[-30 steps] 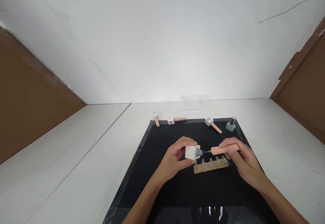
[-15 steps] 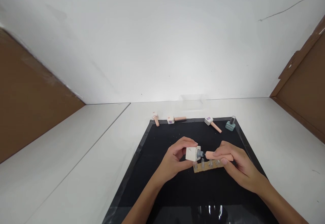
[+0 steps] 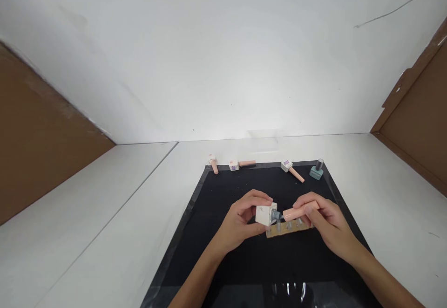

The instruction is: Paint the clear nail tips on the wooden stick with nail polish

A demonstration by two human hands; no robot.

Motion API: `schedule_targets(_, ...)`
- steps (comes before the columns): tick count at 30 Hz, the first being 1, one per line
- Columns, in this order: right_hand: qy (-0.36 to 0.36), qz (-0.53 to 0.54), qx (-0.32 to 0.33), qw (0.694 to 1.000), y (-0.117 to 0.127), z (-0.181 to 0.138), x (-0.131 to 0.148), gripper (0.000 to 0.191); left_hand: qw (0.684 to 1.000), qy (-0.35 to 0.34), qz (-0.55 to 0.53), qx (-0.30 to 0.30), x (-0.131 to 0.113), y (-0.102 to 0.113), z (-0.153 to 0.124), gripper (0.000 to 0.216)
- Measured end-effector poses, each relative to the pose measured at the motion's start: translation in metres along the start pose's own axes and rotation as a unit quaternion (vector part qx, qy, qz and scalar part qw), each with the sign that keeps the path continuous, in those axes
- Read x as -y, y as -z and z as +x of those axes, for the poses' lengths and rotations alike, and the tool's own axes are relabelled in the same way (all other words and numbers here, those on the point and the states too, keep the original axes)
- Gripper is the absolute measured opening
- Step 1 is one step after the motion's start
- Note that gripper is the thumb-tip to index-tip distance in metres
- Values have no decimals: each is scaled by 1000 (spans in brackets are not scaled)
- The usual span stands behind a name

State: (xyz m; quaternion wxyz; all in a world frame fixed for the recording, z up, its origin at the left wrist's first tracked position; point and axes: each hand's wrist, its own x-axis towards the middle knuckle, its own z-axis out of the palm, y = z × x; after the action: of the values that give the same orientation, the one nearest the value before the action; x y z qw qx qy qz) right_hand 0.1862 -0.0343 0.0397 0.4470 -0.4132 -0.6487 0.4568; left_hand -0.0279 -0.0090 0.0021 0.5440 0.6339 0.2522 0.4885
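Note:
My left hand (image 3: 242,217) is closed around a square white nail polish bottle (image 3: 264,214), tipped on its side with its grey neck pointing right. Between the fingers of my right hand (image 3: 330,222) is the long peach cap (image 3: 300,211) of the bottle. The cap's end is close to the bottle's mouth; its brush is mostly hidden, perhaps within the neck. Just below and behind both lies a narrow tan strip (image 3: 284,229) carrying several clear nail tips (image 3: 289,224). My right fingers cover part of the strip's right end.
Along the far edge of the black mat (image 3: 244,261) lie white bottles with peach caps: one at left (image 3: 213,163), one beside it (image 3: 240,164), and one farther right (image 3: 292,170). A teal bottle with a grey cap (image 3: 316,169) stands at the far right corner. Behind rises a white wall (image 3: 230,65).
My right hand has tilted the peach cap, its outer end now higher and its inner end slightly lower. The bottle in my left hand has barely shifted.

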Motion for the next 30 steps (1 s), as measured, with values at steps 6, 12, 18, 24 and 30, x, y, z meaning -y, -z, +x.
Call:
schedule_targets(6,-46,123,9,991,-4,3,-4,39,1000,-8,-18,2,0,0,-1,30)
schedule_targets(12,-58,184,10,981,-7,3,-9,39,999,-10,-39,-1,-1,-1,-1,30)
schedule_targets(18,24,81,13,996,-2,-2,-3,29,999,-10,-40,-13,-4,-1,2,33)
schedule_targets(24,209,-37,40,976,1,-1,1,19,999,5,-30,-23,-4,0,4,33)
schedule_targets(30,260,-99,71,958,3,1,5,23,998,19,-37,-37,-5,0,4,31)
